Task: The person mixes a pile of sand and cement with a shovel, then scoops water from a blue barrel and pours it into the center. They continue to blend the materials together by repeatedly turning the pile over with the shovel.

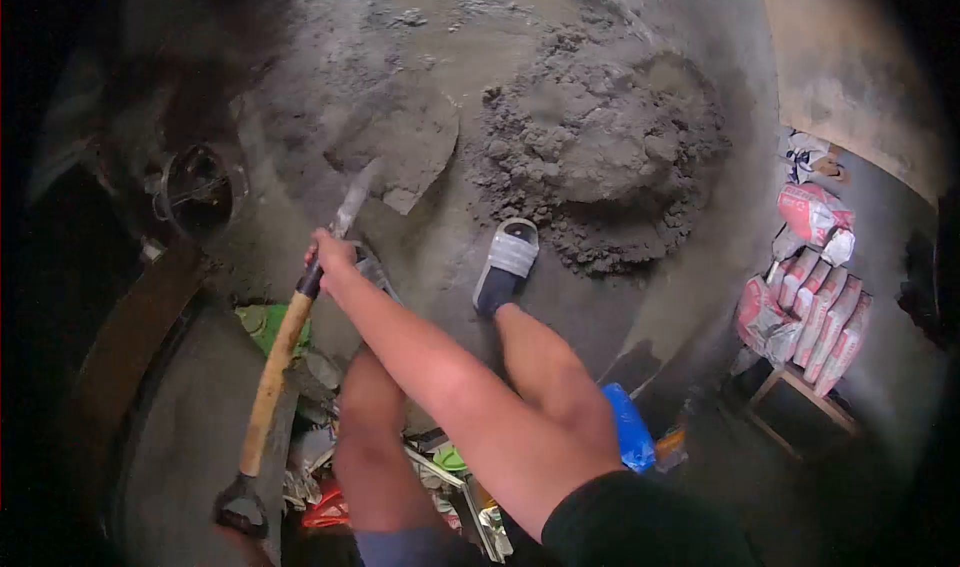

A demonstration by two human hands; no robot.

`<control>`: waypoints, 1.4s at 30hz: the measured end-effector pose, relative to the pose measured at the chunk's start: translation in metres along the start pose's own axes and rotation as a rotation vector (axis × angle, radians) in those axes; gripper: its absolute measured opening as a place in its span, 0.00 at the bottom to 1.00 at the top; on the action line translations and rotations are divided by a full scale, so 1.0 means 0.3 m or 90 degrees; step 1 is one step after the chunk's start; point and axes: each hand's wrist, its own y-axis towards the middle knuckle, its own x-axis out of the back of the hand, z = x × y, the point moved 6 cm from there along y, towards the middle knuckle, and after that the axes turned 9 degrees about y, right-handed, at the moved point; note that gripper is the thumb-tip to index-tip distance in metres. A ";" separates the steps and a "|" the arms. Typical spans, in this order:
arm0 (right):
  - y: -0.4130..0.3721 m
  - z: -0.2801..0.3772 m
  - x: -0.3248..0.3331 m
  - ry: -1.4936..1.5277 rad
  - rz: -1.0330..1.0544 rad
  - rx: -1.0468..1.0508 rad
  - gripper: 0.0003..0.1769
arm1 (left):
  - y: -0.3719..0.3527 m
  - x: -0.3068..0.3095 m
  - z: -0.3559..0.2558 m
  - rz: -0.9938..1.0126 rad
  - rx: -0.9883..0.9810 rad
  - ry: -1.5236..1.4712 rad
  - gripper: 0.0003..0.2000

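My right hand (330,252) is closed round the lower shaft of a shovel (275,382), just above its metal neck. The shovel slants from the lower left up to a broad blade (410,147), which is coated with wet grey mortar. To the right of the blade rises a lumpy mound of grey mortar (610,147). The shovel's dark end grip shows at the bottom left. A dim reddish-brown patch lies against it, and I cannot make out my left hand's fingers there.
My sandalled right foot (510,257) stands below the mound; my other sandal (375,267) is partly hidden by my right hand. Stacked red-and-white bags (820,312) are at the right, above a wooden frame (800,412). A blue bag (628,427) and litter lie near my legs. A round metal object (200,192) is at the left.
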 end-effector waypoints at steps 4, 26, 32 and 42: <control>0.064 0.705 0.000 0.053 0.094 0.089 0.10 | 0.069 -0.559 -0.190 0.029 -0.024 0.201 0.18; -0.823 1.444 0.374 0.070 -0.033 0.376 0.19 | -1.376 -0.578 -0.776 0.947 -1.362 0.527 0.09; -0.752 1.211 0.441 0.190 0.131 0.316 0.23 | -1.368 -0.418 -0.899 0.898 -1.386 0.530 0.03; -0.817 0.977 0.470 0.212 0.098 0.331 0.22 | -1.077 -0.321 -0.787 0.941 -1.208 0.652 0.07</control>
